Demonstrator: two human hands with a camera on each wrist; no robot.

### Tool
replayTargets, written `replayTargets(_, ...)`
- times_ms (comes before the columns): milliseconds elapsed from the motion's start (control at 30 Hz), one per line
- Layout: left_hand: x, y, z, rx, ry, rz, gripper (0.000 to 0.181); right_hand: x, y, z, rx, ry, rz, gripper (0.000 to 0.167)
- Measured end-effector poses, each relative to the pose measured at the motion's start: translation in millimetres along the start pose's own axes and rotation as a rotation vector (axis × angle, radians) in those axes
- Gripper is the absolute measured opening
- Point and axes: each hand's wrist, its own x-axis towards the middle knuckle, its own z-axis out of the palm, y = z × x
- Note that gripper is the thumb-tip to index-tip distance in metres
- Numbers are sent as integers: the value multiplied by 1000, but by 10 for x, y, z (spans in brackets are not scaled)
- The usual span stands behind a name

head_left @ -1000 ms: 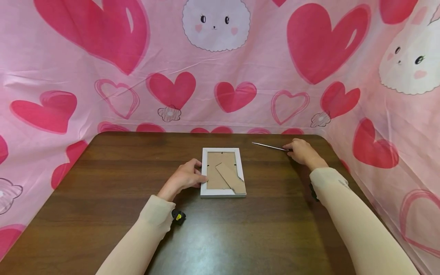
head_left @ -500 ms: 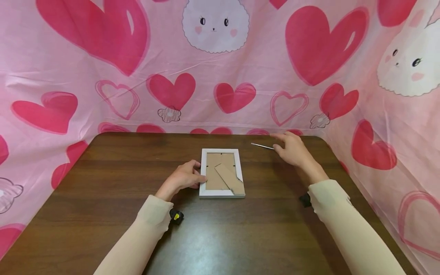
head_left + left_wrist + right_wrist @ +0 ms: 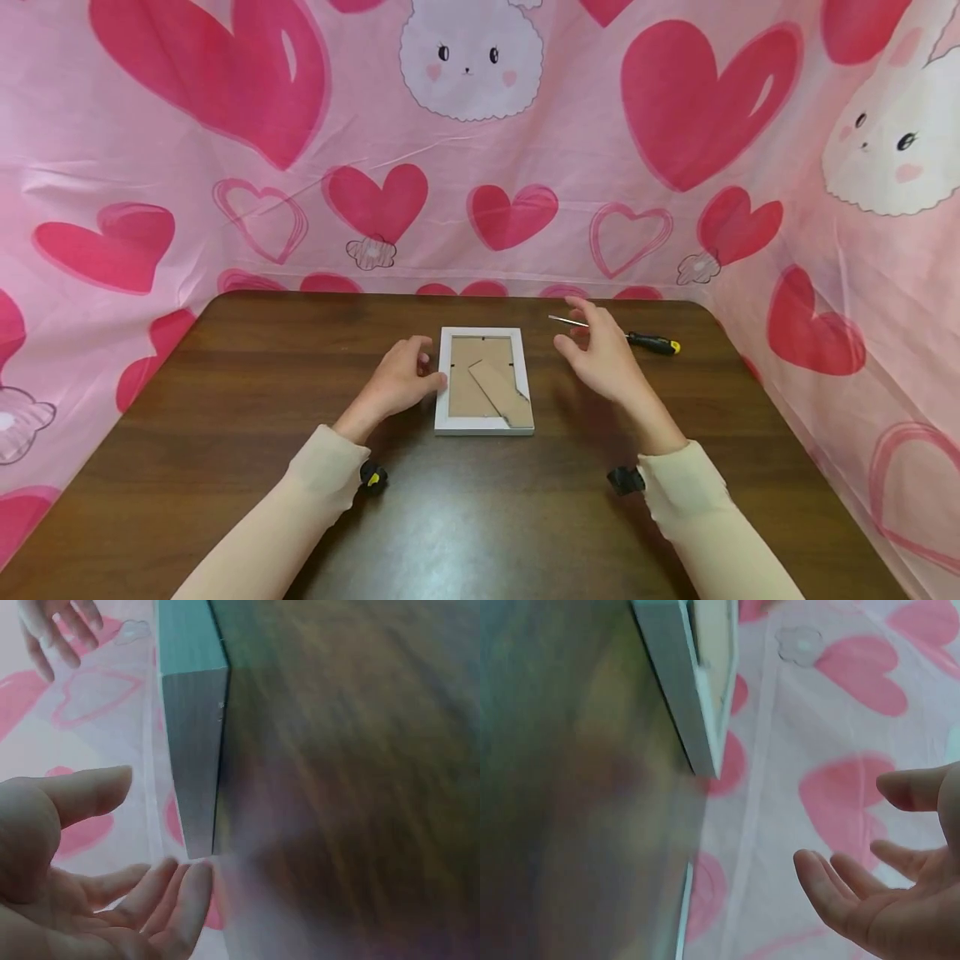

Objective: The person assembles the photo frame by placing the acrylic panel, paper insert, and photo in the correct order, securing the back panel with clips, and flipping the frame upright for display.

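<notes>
A white picture frame (image 3: pixel 480 423) lies back side up on the wooden table, its brown backing (image 3: pixel 467 400) and cardboard stand (image 3: pixel 495 387) showing. Just off its left edge is my left hand (image 3: pixel 393 379), fingers loosely bent and holding nothing. The left wrist view has that hand (image 3: pixel 112 889) beside the frame's side (image 3: pixel 193 750), with a gap at the thumb. Right of the frame my right hand (image 3: pixel 600 354) hovers, fingers spread and holding nothing. Behind it lies a screwdriver (image 3: pixel 654 342) with a black and yellow handle; the hand hides part of its shaft.
The brown table (image 3: pixel 285 375) ends at a back edge against a pink cloth (image 3: pixel 510 150) printed with hearts and animal faces. The cloth also runs along both sides. A small black device (image 3: pixel 626 481) sits on the right wrist, another (image 3: pixel 372 477) on the left.
My right hand has let go of the screwdriver, leaving it on the table, and has moved left toward the picture frame. My left hand has loosened from the frame's left edge.
</notes>
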Motion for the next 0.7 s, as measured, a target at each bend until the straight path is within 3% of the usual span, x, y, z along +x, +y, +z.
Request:
replayTargets(267,-31,-25,-25,21,67,44,80,-79,-76,394,88,8,53,68)
replayTargets(533,-61,-10,28,30,56,28,85,-178,-48,611,66,-43,119,70)
replayTargets(700,-89,0,57,40,15,-10,83,-194,-69,673,44,-116,163,71)
